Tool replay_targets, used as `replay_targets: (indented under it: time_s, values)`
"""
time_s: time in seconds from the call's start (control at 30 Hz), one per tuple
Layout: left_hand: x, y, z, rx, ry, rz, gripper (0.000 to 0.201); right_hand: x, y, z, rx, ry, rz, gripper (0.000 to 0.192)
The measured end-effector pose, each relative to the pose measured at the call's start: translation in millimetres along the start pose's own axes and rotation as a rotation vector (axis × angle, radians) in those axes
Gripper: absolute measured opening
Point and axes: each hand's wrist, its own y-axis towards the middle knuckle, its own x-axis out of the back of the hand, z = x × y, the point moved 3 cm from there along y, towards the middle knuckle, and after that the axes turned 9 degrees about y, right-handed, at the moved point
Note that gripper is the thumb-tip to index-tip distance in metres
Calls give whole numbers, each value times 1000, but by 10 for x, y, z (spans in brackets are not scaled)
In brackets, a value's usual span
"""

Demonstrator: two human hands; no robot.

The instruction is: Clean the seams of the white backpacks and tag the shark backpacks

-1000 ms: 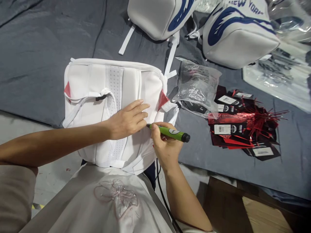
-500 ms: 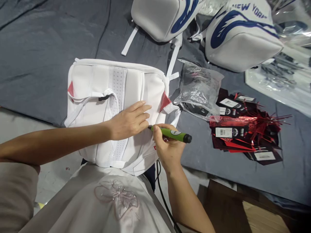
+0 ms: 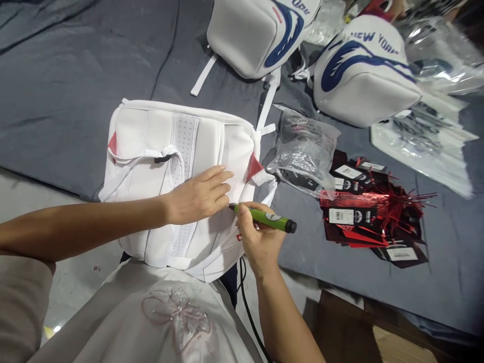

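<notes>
Left hand [image 3: 198, 195] lay flat, fingers extended, pressing white backpack [image 3: 177, 176] back-side up on grey cloth-covered table [image 3: 68, 85]. Right hand [image 3: 259, 237] gripped green pen tool [image 3: 262, 218], tip touching backpack just beside left fingertips. Black cord [image 3: 249, 312] dropped below right wrist. Right of right hand: clear plastic bag [image 3: 306, 148], pile of red-black hang tags [image 3: 372, 212]. Beyond both hands: two white-blue backpacks [image 3: 363, 75]. Brown carton [image 3: 359, 333] near right forearm.
</notes>
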Motion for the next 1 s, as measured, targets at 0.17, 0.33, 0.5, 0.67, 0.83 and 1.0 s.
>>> replay_targets:
  time_s: [0.17, 0.33, 0.5, 0.67, 0.83, 1.0]
  values:
    - [31, -10, -1, -3, -10, 3, 9, 5, -17, -24, -18, 24, 17, 26]
    - [-4, 19, 67, -50, 29, 60, 12, 24, -6, -50, -5, 19, 33, 27]
    - [62, 225, 168, -204, 33, 151, 15, 102, 15, -81, 71, -67, 27, 30]
    - [665, 121, 189, -130, 248, 204, 34, 108, -157, 200, 167, 30, 87, 30]
    - [1742, -475, -159, 13, 434, 121, 25, -10, -569, 856, 645, 78, 338, 31]
    - [2165, -672, -257, 287, 649, 42, 23, 1, -618, 1356, 987, 80, 460, 45]
